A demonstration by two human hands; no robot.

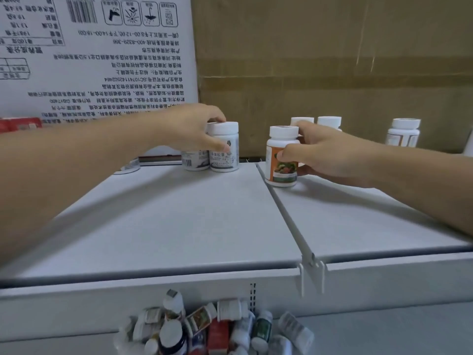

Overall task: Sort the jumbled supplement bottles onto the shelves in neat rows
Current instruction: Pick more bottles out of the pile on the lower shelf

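Left hand [194, 129] grips grey-label bottle [224, 149] at back of shelf [166, 213]; right hand [317, 152] wraps orange-label bottle [280, 160], upright right of divider; judged light, rigid, smooth plastic; hold mid-body, below cap.

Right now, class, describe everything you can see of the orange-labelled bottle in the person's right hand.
The orange-labelled bottle is white plastic with a white screw cap and a label showing red and green produce. It stands upright on the right shelf panel, beside the divider, gripped round its body by the right hand.
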